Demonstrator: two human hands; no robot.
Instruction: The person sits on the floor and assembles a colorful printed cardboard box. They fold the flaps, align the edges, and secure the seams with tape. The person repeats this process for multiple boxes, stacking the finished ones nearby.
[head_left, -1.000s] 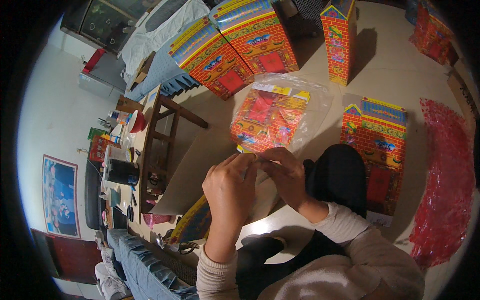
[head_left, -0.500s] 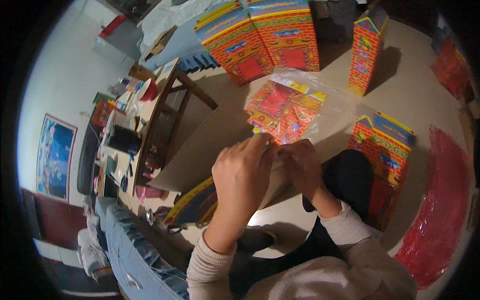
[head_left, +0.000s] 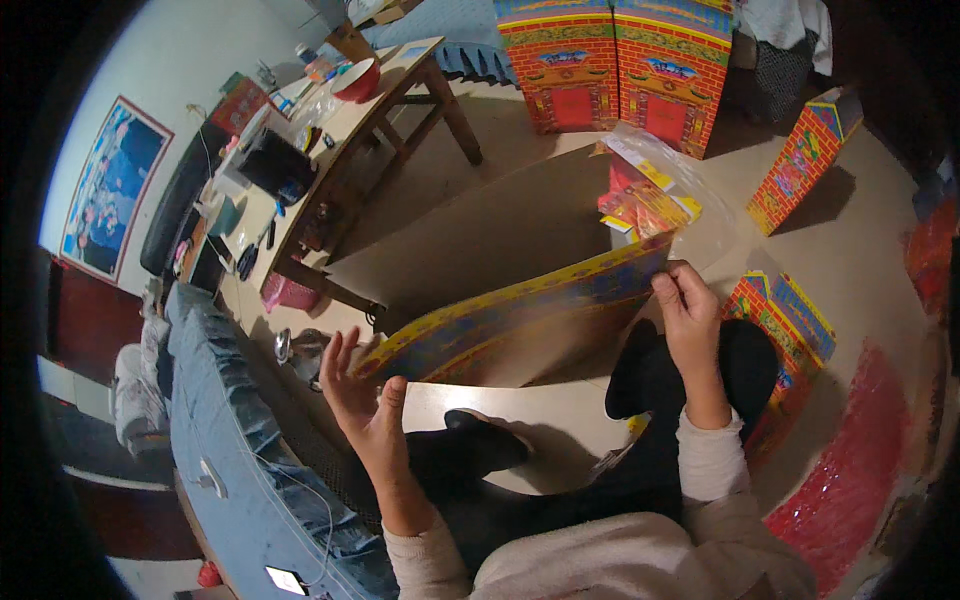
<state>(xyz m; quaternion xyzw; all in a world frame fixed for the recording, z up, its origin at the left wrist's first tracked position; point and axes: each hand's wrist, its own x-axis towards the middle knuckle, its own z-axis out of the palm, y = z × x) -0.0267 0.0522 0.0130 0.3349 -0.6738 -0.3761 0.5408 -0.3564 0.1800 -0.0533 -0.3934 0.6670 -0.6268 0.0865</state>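
A large folded cardboard sheet (head_left: 540,305) stands in front of me, its yellow-edged blue printed side bowed toward my legs. Its plain grey-brown panel (head_left: 480,225) rises behind that. My right hand (head_left: 690,310) pinches the sheet's right upper corner between thumb and fingers. At the other end, my left hand (head_left: 365,405) is open with fingers spread, close beside the left end of the printed edge; whether it touches cannot be made out. Just beyond the right corner lie printed card pieces (head_left: 645,200) in a clear plastic bag (head_left: 690,180), partly hidden by the sheet.
Two brick-patterned cardboard panels (head_left: 570,90) stand at the back, with a narrow printed box (head_left: 800,160) to their right. Another printed piece (head_left: 790,320) lies by my right knee, near red plastic sheeting (head_left: 850,470). A cluttered wooden table (head_left: 300,215) and blue sofa (head_left: 230,430) are left.
My hands were together in the middle and have parted. The left moved left and opened; the right moved right onto the sheet's corner. The view has shifted, and the sheet's printed edge shows more.
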